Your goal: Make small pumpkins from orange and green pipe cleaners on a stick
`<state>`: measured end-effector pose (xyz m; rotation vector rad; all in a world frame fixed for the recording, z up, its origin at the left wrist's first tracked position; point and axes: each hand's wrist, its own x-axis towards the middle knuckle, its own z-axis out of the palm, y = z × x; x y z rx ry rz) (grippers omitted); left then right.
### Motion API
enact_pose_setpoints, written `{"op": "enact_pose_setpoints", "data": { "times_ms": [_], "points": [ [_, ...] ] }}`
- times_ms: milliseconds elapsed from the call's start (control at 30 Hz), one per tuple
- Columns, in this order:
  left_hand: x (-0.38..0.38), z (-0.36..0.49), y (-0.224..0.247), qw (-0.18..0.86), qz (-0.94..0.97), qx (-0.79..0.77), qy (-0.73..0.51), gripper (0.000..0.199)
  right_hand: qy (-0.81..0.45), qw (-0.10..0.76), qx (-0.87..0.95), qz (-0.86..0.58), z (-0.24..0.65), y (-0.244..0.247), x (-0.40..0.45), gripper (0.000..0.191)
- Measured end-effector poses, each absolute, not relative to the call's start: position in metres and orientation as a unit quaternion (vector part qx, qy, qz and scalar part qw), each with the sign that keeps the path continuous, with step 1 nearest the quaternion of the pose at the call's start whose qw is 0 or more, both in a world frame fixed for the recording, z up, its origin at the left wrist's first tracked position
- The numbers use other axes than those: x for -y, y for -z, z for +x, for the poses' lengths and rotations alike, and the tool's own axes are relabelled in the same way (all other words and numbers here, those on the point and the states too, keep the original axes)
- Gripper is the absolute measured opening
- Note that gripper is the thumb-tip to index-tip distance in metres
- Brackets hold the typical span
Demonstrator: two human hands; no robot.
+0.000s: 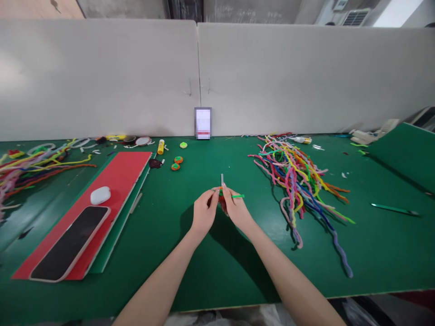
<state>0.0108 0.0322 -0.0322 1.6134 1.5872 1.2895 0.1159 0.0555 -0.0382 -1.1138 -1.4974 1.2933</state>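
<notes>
Both hands at work, seen through my remote head feed; clock directions are read from the hands. On the upright screen (pixel 203 124) at 12 o'clock, the writing is pixelated past reading. Faint marks on the grey wall (pixel 234 11) above the partition (pixel 306 77) look like lettering, though I cannot make out any words. A yellow glue stick (pixel 161 147), one only, stands at 10 o'clock; any print on it is too small for me.

Hands, two: the left hand (pixel 205 206) and right hand (pixel 236 210) meet above the green table (pixel 163 253), fingers curled and tips pinched nearly together on one small craft piece (pixel 220 192), which lies between them, mostly hidden. One green stem (pixel 239 196) projects from the right hand toward 3 o'clock; one grey strip (pixel 222 179) points to 12.

Finished-looking rounds, three: two orange-and-green rounds (pixel 178 160) close together at 10 o'clock, one yellow-green round (pixel 183 145) near 11. Fuzzy-stem heaps, two: a right heap (pixel 299 181) between 2 and 3, a left heap (pixel 34 167) at 9, both too tangled for me to count. Also at 9, one red board (pixel 131 174) carries one white case (pixel 100 195) and one dark-screened phone (pixel 70 244). One slim green tool (pixel 394 209) lies at 3.
</notes>
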Motion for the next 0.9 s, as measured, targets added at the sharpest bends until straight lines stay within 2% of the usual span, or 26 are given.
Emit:
{"op": "enact_pose_setpoints", "data": {
  "times_ms": [233,600,900],
  "points": [
    [-0.032,0.009,0.033,0.296,0.577,-0.588,-0.484,0.029,-0.582,0.403,0.572,-0.413,0.116,0.034,-0.054,0.051],
    [-0.029,0.011,0.028,0.307,0.552,-0.590,-0.503,0.030,-0.584,0.388,0.595,-0.393,0.118,0.027,-0.053,0.046],
    [-0.026,0.010,0.017,0.445,0.489,-0.513,-0.547,0.029,-0.719,0.375,0.503,-0.299,0.122,0.018,-0.053,0.044]
  ]
}}
